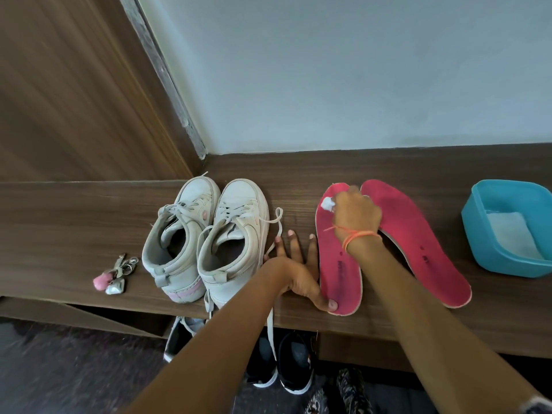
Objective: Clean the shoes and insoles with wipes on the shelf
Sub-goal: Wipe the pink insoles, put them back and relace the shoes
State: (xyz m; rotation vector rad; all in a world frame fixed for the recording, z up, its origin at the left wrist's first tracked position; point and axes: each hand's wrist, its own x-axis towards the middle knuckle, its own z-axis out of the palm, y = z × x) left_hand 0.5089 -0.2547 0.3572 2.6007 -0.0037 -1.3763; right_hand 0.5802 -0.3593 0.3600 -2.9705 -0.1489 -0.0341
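Pressing a crumpled wipe onto the far, toe end of the left pink insole with the right hand, with fingers curled round the wad and clamped on it. Round that wrist, an orange thread, knotted, with loose ends trailing left. Holding the same insole down at its near, heel end with the thumb of the left hand; other fingers straight and spread apart, flat on the wooden shelf just left of the insole, gripping nothing. Insole flat on the shelf, right of the middle, with its heel at the near edge.

Just right of it, a second pink insole, touching or overlapping the first near the toes (cannot tell which), partly hidden under the right forearm, with its heel angled toward the near right.

Left of the left hand, a pair of white shoes, side by side and touching, toes toward the wall, heels near the shelf's front edge, laces loose. One lace looped on the shelf beside the left fingertips, another hanging over the front edge.

Farther left, well apart from the shoes, a keyring with a pink charm. At the far right, a blue tub with white wipes lying inside. Below the shelf, dark shoes on the floor.
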